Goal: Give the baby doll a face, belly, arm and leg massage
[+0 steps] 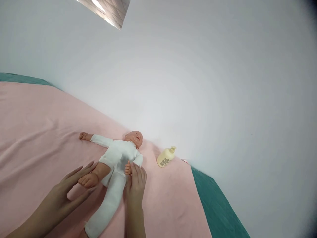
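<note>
A baby doll (115, 178) with a cloth body in white lies on its back, its head toward the wall. One of its legs is bent up, with the white cloth pushed back and the bare lower leg (102, 170) and foot showing. Around that leg is my left hand (65, 193), fingers on the far side and thumb below the foot. My right hand (136, 181) closes on the doll's small hand (127, 168), fingers together over its wrist. The doll's other leg stretches toward me, and its other arm lies out to the left.
A pale yellow pump bottle (165, 157) stands right of the doll. Beneath lies a pink cloth (170, 201) over a green surface (215, 198), which shows at both sides. Behind rises a white wall (198, 82); a shiny quilted piece (111, 10) hangs at the top.
</note>
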`<state>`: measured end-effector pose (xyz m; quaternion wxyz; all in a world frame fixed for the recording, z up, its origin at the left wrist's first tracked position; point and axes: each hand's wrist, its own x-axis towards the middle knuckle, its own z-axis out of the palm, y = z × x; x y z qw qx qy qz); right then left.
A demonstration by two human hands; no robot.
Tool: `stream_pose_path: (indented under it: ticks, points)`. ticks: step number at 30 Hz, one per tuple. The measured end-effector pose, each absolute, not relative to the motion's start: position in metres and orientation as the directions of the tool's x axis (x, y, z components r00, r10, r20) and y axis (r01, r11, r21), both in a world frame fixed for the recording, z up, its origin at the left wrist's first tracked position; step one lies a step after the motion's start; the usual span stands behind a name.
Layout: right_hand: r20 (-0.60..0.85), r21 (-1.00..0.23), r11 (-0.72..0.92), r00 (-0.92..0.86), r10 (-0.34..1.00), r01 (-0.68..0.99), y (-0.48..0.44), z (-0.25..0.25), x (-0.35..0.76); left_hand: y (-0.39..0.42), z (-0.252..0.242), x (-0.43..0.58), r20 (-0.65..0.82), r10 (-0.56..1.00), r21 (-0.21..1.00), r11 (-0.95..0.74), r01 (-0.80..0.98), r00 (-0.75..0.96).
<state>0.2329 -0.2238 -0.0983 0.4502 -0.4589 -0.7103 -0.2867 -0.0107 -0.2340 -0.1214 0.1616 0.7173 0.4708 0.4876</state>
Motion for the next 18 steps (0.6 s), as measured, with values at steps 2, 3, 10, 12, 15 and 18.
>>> stream_pose_path:
  ticks: [2,3,10,12,15,18]
  points:
    - [0.875,0.026,0.456,-0.241,0.420,0.890,-0.224,-0.097,0.230,-0.227,-0.117,-0.011,0.570,0.812,0.673,-0.551,0.493,0.129]
    - [0.864,0.037,0.471,-0.265,0.429,0.881,-0.223,-0.096,0.230,-0.224,-0.115,-0.011,0.585,0.800,0.668,-0.567,0.481,0.130]
    - [0.849,0.015,0.484,-0.267,0.456,0.875,-0.222,-0.097,0.230,-0.209,-0.115,-0.007,0.567,0.804,0.659,-0.573,0.487,0.179]
    - [0.853,0.020,0.475,-0.262,0.451,0.880,-0.222,-0.096,0.229,-0.209,-0.115,-0.006,0.562,0.810,0.674,-0.567,0.473,0.168]
    - [0.876,0.034,0.457,-0.246,0.415,0.889,-0.223,-0.096,0.230,-0.213,-0.113,-0.007,0.541,0.831,0.716,-0.537,0.446,0.130]
    - [0.894,0.030,0.424,-0.214,0.394,0.905,-0.223,-0.098,0.234,-0.220,-0.115,-0.012,0.536,0.832,0.712,-0.537,0.452,0.143]
